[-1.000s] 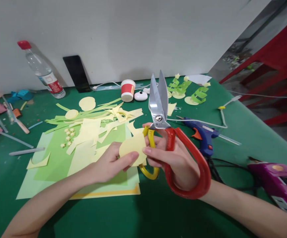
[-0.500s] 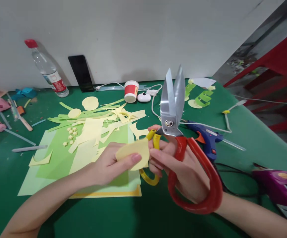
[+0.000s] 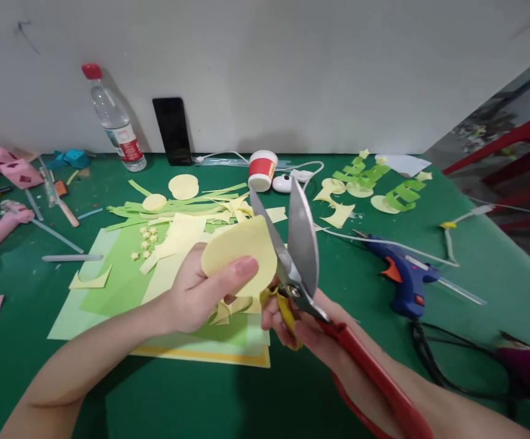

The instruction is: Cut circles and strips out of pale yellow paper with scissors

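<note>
Between thumb and fingers, my left hand (image 3: 200, 296) pinches a pale yellow piece of paper (image 3: 228, 244), roundish with a corner at its upper right. My right hand (image 3: 310, 329) grips large scissors (image 3: 301, 244), metal-bladed with red and yellow handle parts. The blades stand apart, pointing up and away. One blade lies right beside the paper's right edge; whether they touch I cannot tell. Beneath my left hand are green and yellow paper sheets (image 3: 109, 286) with several yellow offcuts on them. Part of my right hand is hidden behind the scissors.
Small paper stars (image 3: 148, 235), paper discs (image 3: 183, 186) and green strips (image 3: 127, 216) lie behind the sheets. A bottle (image 3: 125, 143), phone (image 3: 173, 131) and paper cup (image 3: 261, 171) stand by the wall. A blue glue gun (image 3: 406, 283) and cables lie right.
The scissors have swung left and tilted, their blades opening wider beside the paper. A cut yellow scrap now lies behind the scissors, to the right. The camera view has shifted left.
</note>
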`<state>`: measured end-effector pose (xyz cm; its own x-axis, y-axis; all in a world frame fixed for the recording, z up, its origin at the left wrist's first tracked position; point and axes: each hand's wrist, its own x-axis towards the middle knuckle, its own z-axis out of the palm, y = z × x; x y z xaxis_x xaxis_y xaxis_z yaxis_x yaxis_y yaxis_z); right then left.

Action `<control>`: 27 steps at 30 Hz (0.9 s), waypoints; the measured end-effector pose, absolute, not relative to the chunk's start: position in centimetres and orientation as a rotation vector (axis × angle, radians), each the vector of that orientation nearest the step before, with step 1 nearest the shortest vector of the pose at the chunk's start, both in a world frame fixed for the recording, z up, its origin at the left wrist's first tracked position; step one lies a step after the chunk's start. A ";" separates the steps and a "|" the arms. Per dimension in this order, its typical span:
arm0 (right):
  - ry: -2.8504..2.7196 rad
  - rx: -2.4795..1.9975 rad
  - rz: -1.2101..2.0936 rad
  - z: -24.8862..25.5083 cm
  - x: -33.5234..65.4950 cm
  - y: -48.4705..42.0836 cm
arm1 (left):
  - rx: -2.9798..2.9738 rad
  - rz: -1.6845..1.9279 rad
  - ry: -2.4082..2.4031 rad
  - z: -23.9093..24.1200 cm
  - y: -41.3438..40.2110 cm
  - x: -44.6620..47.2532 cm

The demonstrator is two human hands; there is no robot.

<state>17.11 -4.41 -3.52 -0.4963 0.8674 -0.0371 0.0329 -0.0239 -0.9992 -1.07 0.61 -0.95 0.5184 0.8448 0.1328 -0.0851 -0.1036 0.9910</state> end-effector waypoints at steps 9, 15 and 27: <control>-1.567 -0.995 1.611 -3.4 16.9 -5.2 | 1.461 0.930 0.771 -1.4 0.4 -0.9; -1.607 -0.950 1.639 -3.6 17.2 -5.2 | 1.557 0.807 0.715 -1.2 -0.1 -0.7; -1.607 -0.965 1.612 -4.0 17.3 -5.3 | 1.484 0.875 0.627 -1.4 -0.1 -0.3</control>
